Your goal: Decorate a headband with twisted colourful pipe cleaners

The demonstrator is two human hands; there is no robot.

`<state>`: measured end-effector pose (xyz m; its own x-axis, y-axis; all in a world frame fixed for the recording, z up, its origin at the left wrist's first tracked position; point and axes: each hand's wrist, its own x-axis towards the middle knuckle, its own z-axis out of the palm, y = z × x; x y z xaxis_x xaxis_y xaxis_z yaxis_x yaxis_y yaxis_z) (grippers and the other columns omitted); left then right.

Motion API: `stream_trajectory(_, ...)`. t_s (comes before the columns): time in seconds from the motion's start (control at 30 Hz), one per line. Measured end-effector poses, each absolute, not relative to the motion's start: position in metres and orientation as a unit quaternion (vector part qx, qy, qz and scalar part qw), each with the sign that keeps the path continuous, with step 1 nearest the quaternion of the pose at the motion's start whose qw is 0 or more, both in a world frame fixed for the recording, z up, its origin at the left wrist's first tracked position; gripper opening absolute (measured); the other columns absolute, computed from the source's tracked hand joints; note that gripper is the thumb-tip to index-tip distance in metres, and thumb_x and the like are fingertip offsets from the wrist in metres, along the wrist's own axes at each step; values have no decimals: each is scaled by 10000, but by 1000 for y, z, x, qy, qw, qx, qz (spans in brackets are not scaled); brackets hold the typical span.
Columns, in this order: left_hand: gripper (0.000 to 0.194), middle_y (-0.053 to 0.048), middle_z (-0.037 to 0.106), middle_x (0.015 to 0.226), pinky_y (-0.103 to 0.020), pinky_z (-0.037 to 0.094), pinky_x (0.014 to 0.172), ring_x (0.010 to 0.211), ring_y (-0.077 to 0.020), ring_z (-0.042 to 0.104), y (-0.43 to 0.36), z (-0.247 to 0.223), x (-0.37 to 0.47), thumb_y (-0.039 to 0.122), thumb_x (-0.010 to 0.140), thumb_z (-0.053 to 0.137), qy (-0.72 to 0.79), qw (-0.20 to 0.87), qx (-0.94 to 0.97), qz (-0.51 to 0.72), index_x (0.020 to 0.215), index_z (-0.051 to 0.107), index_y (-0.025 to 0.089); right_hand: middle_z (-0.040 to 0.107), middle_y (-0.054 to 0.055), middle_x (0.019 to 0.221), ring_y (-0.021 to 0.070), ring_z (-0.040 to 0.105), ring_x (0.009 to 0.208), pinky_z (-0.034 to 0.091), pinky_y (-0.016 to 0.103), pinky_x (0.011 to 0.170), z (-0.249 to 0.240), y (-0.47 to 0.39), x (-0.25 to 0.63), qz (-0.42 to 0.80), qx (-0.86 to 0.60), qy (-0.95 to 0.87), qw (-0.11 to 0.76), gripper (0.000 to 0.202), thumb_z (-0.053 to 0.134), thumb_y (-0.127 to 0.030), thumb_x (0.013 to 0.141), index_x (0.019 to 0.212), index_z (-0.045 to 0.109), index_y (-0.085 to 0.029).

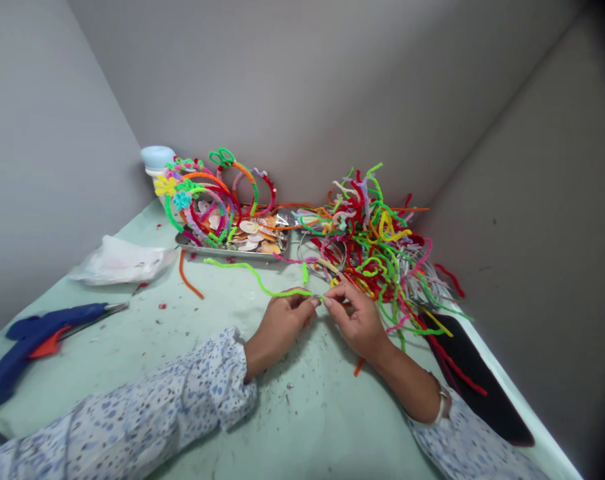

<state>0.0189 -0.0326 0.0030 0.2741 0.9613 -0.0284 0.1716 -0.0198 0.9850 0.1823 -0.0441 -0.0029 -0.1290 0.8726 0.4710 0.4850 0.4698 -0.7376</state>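
Note:
A long lime-green pipe cleaner (242, 268) runs in a wavy line from the left over the table to my fingertips. My left hand (285, 325) is closed in a pinch on it close to its right end. Facing it, my right hand (356, 321) pinches with thumb and forefinger at the green tip, almost touching the left fingers. What lies between the fingertips is small and partly hidden. Just behind the hands is a short green piece (305, 273). A tangled heap of coloured pipe cleaners (377, 247) spreads behind and to the right of my right hand.
A metal tray (232, 253) holds paper cutouts, with pipe-cleaner headbands (202, 193) over it. Behind stands a blue-lidded container (157, 159). A plastic packet (122, 260) and a blue glue gun (42, 333) lie left; a dark flat object (487, 387) lies right. Walls enclose the table.

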Motion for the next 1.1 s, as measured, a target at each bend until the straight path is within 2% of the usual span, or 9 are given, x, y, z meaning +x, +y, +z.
stream_trajectory(0.2,178,34,492,532,-226,333,525,517,-102,441,-33,6,18,292,784,522,431,559,587,396,670,560,160,569,21,776,162,538,735,426,290,689,-1,-44,182,193,-464,-736,454,50,533,-217,852,832,576,-201)
stream_trajectory(0.4,288,25,487,515,-235,331,506,490,-107,444,-34,5,19,376,801,507,462,549,577,390,613,535,159,574,23,773,167,539,735,429,295,695,0,-42,182,181,-468,-740,448,59,524,-217,855,824,573,-204)
stream_trajectory(0.63,281,26,475,464,-225,314,466,434,-92,416,-31,6,20,346,787,506,448,599,532,397,581,526,155,570,22,767,167,533,725,428,292,681,-1,-42,183,179,-466,-743,446,51,532,-211,848,823,576,-207)
stream_trajectory(1.1,273,23,474,455,-214,294,457,423,-80,394,-28,5,21,339,772,514,460,614,503,398,587,555,142,572,23,752,173,545,741,426,310,703,1,-44,182,179,-452,-763,426,79,533,-186,846,811,599,-210)
